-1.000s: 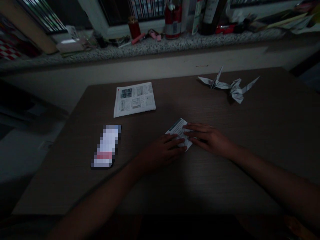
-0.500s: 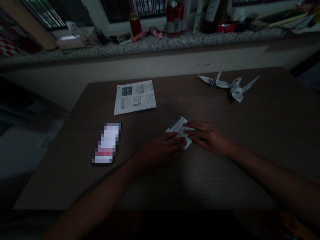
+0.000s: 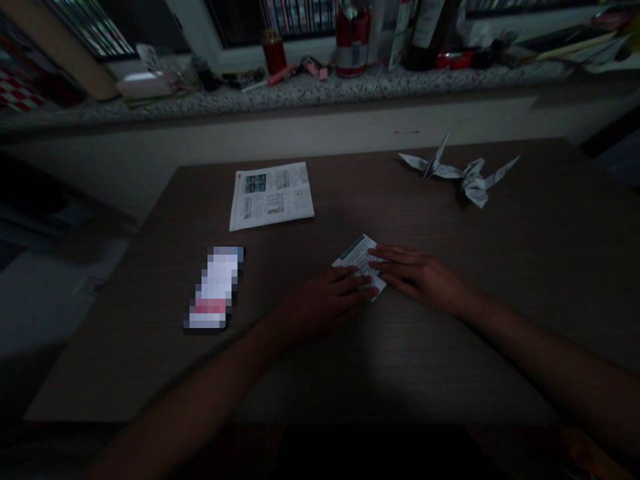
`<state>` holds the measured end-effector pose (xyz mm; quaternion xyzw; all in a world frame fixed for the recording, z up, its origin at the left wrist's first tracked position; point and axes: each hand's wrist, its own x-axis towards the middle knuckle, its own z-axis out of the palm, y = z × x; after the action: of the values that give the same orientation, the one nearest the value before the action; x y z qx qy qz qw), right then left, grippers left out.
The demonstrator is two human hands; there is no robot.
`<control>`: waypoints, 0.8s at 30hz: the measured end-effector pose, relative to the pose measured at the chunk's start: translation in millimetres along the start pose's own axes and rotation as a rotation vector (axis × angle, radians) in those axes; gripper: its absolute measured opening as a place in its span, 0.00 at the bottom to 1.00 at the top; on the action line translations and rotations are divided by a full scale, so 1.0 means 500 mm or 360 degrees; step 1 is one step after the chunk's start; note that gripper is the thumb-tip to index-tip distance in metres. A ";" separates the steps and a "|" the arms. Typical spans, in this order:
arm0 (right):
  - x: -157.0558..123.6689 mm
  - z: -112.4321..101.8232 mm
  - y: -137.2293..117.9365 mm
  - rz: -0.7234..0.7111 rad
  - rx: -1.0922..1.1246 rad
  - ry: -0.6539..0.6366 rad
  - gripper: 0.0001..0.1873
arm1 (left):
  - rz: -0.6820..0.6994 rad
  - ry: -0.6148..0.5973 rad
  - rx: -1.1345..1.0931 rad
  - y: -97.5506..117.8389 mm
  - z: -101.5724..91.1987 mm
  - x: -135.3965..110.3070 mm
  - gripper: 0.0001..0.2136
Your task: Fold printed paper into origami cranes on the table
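A small folded piece of printed paper lies flat on the brown table, turned like a diamond, with a dark band along its upper left edge. My left hand rests on its lower left part, fingers stretched out and spread. From the right, my right hand lays its extended fingertips on the paper's right side. The fingers cover much of the lower and right part of the sheet. Beyond my right hand, two folded paper cranes stand touching or nearly touching near the table's far edge.
A folded newspaper sheet lies at the back left of the table. A phone with a blurred lit screen is left of my left arm. Behind, a granite sill carries a red can, bottles and small items.
My left fingers have slid slightly right and down across the paper. The right hand keeps nearly the same place. The whole view has shifted a little.
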<state>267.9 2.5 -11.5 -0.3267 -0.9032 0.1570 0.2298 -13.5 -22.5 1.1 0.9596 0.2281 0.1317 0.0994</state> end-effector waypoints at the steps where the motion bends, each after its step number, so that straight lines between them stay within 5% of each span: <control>1: 0.000 0.000 -0.001 -0.0005 -0.0006 0.0004 0.20 | 0.0008 -0.0002 0.0005 -0.001 0.001 0.000 0.18; 24: -0.002 0.002 -0.011 -0.0012 -0.0078 0.0046 0.20 | 0.0108 -0.0119 -0.0042 -0.016 -0.017 -0.012 0.18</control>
<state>264.9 -2.4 -10.2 -0.3310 -0.9047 0.1291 0.2353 -24.4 -17.4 5.8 0.9696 0.1897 0.1020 0.1158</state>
